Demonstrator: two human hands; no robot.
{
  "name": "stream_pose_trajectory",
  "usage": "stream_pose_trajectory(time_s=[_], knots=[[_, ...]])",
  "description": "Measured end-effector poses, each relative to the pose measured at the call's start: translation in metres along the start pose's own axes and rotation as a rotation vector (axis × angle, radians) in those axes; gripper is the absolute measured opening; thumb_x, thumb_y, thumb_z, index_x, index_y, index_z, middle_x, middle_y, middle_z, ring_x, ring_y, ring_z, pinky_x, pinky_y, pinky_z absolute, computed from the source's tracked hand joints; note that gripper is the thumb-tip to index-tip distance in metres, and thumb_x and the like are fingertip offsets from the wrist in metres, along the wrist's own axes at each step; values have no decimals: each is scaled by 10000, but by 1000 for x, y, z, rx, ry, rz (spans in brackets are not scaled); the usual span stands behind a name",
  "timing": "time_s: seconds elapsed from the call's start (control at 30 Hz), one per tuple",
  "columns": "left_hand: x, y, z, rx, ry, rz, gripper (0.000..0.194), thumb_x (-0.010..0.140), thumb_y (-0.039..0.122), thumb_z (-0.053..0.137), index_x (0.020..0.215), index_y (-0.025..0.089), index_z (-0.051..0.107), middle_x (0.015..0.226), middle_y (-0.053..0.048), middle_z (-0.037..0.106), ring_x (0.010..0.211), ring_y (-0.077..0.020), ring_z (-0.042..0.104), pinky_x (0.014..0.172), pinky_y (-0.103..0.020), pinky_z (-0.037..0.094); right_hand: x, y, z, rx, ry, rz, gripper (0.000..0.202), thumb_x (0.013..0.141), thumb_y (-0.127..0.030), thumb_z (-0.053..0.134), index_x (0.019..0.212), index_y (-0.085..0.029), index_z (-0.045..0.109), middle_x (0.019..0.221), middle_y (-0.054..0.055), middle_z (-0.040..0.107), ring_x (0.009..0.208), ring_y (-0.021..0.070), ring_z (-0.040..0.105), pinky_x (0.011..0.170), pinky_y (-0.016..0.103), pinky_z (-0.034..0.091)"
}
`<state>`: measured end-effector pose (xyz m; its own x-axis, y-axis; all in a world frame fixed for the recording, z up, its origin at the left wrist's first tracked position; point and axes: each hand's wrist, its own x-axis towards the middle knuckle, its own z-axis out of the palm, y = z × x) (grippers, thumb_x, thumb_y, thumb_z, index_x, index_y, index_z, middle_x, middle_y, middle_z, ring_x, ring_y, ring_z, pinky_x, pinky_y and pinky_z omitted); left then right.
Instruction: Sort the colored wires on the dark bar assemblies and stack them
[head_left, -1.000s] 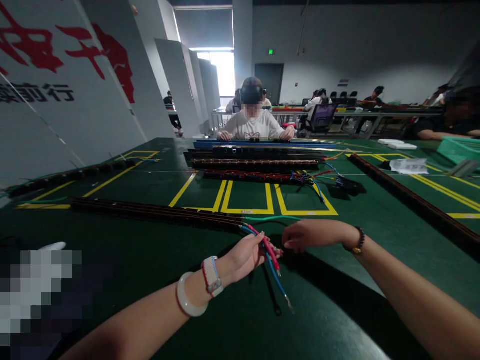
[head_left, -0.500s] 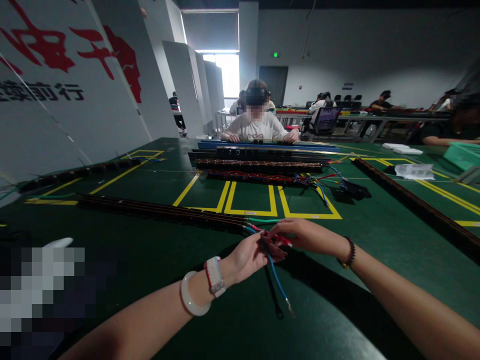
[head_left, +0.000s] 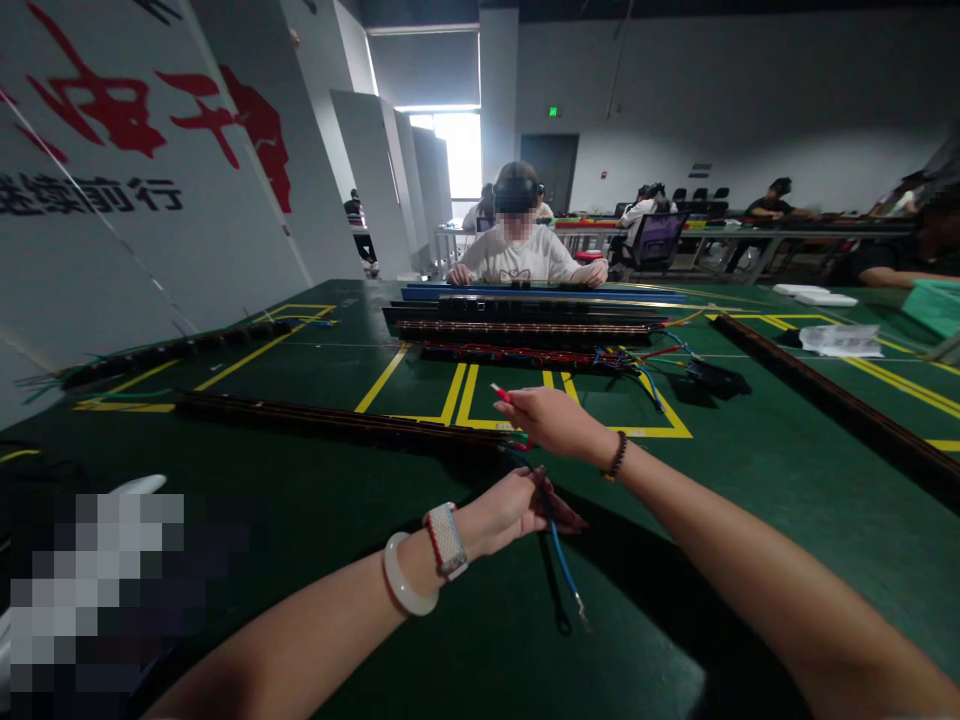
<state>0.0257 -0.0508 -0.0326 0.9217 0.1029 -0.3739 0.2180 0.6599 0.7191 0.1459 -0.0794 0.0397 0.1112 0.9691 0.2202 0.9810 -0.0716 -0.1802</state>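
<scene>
A long dark bar (head_left: 337,420) lies across the table ahead of me, with coloured wires leaving its right end. My left hand (head_left: 521,505) is closed, palm partly up, on a blue wire (head_left: 561,562). That wire's bare metal lug hangs down toward me past the fingers. Higher up, my right hand (head_left: 559,418) pinches a red wire (head_left: 501,393), whose tip sticks out to the left above the bar's end. Part of the red wire's run is hidden behind the right hand.
Several dark bars with wires (head_left: 517,350) lie farther back, before a seated person (head_left: 517,250). Another long bar (head_left: 825,400) slants down the right side. Yellow tape marks (head_left: 450,395) line the green table (head_left: 420,620). A clear plastic piece (head_left: 840,341) sits at right.
My right hand has moved up and left, away from my left hand, carrying the red wire so its tip now points left. My left hand stays low with the blue wire.
</scene>
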Motion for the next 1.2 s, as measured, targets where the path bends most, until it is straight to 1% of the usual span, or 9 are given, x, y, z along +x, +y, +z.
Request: stream_pose_trajectory(time_s=[0.13, 0.23, 0.37, 0.47, 0.6, 0.7, 0.8, 1.0, 1.2], knots=[[-2, 1, 3, 10, 25, 7, 342, 939, 223, 267, 741, 112, 523, 629, -122, 657, 706, -246, 688, 883, -505, 449, 26, -23, 8, -172, -86, -12, 445, 982, -356, 277, 910, -121, 649, 850, 151, 673, 739, 214, 631, 616, 263, 374], [-2, 0, 2, -4, 11, 10, 333, 933, 235, 300, 728, 114, 533, 630, -118, 658, 718, -249, 689, 885, -504, 450, 24, -22, 8, -127, -100, -27, 415, 979, -365, 308, 921, -127, 643, 855, 145, 673, 742, 206, 633, 611, 253, 372], [-2, 1, 1, -35, 9, 1, 270, 928, 229, 322, 747, 132, 498, 652, -117, 660, 734, -248, 688, 881, -500, 454, -5, -4, -7, 152, -95, -44, 396, 946, -463, 394, 883, -144, 620, 755, 69, 646, 620, 129, 554, 539, 224, 320], [-3, -1, 1, -33, 12, 15, 235, 934, 214, 320, 795, 130, 490, 677, -101, 650, 738, -229, 684, 884, -484, 459, -38, 11, -16, 297, -99, 39, 397, 884, -518, 492, 1012, -154, 588, 700, 18, 606, 569, 108, 490, 507, 217, 304], [-7, -4, 5, 42, 41, 73, 146, 936, 206, 349, 890, 131, 465, 773, -95, 644, 771, -188, 672, 887, -434, 466, -75, 33, -6, 334, -32, 151, 374, 875, -484, 510, 1061, -164, 571, 720, 10, 585, 603, 120, 505, 534, 224, 355], [-14, 0, 6, 208, 97, 53, 140, 943, 278, 365, 888, 158, 412, 731, -39, 605, 709, -165, 658, 831, -416, 490, -88, 55, 12, 219, 102, 135, 291, 892, -403, 510, 1032, -162, 593, 831, 55, 605, 713, 154, 547, 638, 265, 424], [-20, 11, 2, 500, 93, -89, 199, 954, 346, 307, 873, 176, 371, 655, 23, 549, 576, -140, 623, 724, -398, 514, -89, 75, 27, 31, 188, 63, 259, 895, -351, 519, 1041, -161, 618, 946, 101, 617, 868, 213, 562, 771, 338, 442], [-21, 33, -18, 922, -46, -246, 265, 947, 382, 268, 817, 180, 380, 591, 59, 473, 469, -112, 564, 575, -311, 494, -83, 88, 38, -53, 38, -10, 252, 935, -260, 449, 1053, -192, 661, 965, 85, 662, 856, 205, 601, 796, 349, 456], [-22, 46, -21, 1035, -157, -336, 292, 918, 451, 326, 794, 196, 395, 554, 74, 400, 434, -88, 473, 508, -265, 450, -86, 89, 37, 17, 30, -6, 266, 920, -209, 462, 1061, -184, 686, 960, 99, 671, 861, 201, 612, 779, 319, 479]])
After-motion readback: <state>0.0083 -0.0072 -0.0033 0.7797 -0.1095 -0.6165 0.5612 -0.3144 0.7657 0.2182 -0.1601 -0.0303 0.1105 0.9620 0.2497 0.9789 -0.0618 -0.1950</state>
